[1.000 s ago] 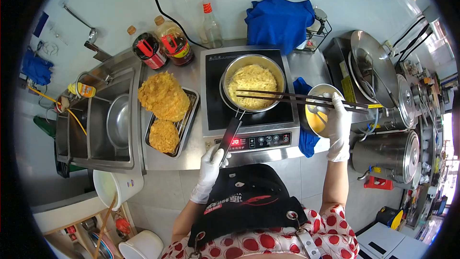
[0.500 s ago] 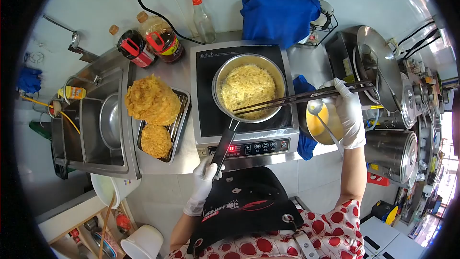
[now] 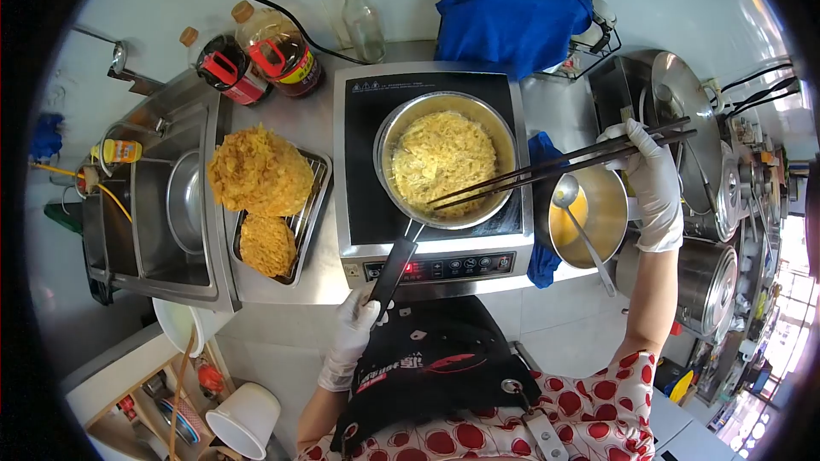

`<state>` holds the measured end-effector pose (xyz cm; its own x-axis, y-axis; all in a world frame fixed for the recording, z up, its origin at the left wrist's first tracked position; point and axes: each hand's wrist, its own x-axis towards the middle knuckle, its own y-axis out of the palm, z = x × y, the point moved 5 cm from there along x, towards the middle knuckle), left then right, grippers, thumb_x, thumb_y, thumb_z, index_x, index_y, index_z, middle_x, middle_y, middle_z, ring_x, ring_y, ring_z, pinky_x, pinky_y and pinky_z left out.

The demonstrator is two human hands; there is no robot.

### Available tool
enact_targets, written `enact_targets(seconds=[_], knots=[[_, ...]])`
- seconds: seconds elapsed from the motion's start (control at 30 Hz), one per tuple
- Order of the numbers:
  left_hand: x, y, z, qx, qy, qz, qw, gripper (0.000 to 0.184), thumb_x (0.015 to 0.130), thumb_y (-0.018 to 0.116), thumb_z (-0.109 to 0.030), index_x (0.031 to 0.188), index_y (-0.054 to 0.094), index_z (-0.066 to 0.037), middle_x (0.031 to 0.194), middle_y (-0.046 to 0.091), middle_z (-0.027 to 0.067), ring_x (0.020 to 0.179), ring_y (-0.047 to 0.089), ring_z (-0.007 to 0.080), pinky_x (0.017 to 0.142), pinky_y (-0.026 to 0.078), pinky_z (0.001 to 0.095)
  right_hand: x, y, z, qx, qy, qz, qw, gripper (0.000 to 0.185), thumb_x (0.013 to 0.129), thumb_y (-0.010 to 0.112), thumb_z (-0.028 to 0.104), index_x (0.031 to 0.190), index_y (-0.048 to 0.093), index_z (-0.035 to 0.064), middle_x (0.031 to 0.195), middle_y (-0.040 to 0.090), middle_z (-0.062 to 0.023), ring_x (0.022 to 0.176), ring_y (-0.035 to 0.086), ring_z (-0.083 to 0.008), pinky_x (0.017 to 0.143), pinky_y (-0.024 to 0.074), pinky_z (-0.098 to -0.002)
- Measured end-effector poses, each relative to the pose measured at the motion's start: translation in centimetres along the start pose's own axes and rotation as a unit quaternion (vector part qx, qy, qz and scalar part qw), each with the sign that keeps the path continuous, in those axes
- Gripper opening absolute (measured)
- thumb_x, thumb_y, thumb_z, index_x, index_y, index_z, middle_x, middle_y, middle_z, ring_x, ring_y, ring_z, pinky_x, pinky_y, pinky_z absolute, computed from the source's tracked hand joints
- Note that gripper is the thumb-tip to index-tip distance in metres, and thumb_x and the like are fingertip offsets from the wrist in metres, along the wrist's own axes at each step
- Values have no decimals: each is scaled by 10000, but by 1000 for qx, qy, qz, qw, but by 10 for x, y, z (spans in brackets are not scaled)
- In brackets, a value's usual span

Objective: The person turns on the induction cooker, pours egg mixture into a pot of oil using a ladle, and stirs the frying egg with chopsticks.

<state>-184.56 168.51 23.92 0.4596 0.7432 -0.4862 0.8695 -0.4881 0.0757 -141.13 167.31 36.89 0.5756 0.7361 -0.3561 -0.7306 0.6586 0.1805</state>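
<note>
My gloved left hand (image 3: 354, 323) is closed round the black handle of a steel saucepan (image 3: 386, 124), which sits on an induction cooker (image 3: 354, 230). Yellow, crumbly frying food (image 3: 444, 158) fills much of the pan amid bubbles. In my gloved right hand (image 3: 649, 179) is a pair of long dark chopsticks (image 3: 564, 162), gripped near the far end. Their tips reach into the pan at its lower right, at the edge of the food. Just left of my right hand stands a steel pot (image 3: 605, 205) with yellow liquid and a ladle (image 3: 585, 235) in it.
Left of the cooker, golden fried pieces (image 3: 260, 175) lie on a wire-rack tray (image 3: 318, 196). A sink (image 3: 218, 248) lies beyond it. Sauce bottles (image 3: 286, 60), a glass bottle (image 3: 363, 21) and a blue cloth (image 3: 512, 13) stand behind. A wok (image 3: 683, 90) is at the right.
My right hand has shifted right and slightly down with the chopsticks, whose tips stay in the pan. More of the steel pot shows. The whole view has shifted a little; my left hand keeps the handle.
</note>
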Motion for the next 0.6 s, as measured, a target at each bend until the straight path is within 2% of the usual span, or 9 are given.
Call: enact_targets(seconds=[0.07, 0.2, 0.3, 0.53, 0.6], knots=[[0, 0, -1, -4, 2, 0, 1000, 260, 916, 471, -203, 1037, 535, 18, 822, 612, 57, 648, 529, 81, 582, 434, 221, 6, 5, 5, -77, -29, 36, 996, 184, 897, 520, 167, 855, 588, 1, 761, 633, -108, 678, 639, -193, 617, 525, -287], [1, 1, -5, -13, -2, 9, 1000, 258, 915, 484, -214, 1008, 543, 19, 829, 612, 62, 651, 527, 82, 589, 433, 224, 20, 12, 7, -120, -17, 46, 992, 180, 897, 531, 178, 874, 585, 8, 787, 643, -103, 680, 646, -188, 587, 520, -274], [1, 0, -3, -18, 7, 7, 1000, 263, 915, 483, -218, 998, 544, 23, 833, 611, 68, 653, 527, 84, 592, 433, 225, 27, 18, 20, -202, -49, 51, 977, 213, 891, 552, 218, 872, 600, 11, 810, 655, -88, 685, 649, -171, 565, 516, -245], [1, 1, -3, -29, 13, 7, 999, 261, 917, 474, -206, 996, 543, 33, 831, 612, 78, 646, 524, 83, 582, 430, 224, 25, 43, 52, -277, -77, 89, 954, 259, 882, 576, 257, 900, 630, 5, 794, 664, -88, 686, 651, -159, 581, 519, -240], [1, 1, -1, -31, 13, 13, 999, 262, 918, 470, -204, 1002, 544, 33, 832, 612, 77, 646, 522, 80, 582, 427, 221, 15, 45, 61, -283, -103, 71, 951, 245, 885, 567, 242, 903, 626, 5, 809, 663, -89, 690, 650, -161, 581, 517, -238]])
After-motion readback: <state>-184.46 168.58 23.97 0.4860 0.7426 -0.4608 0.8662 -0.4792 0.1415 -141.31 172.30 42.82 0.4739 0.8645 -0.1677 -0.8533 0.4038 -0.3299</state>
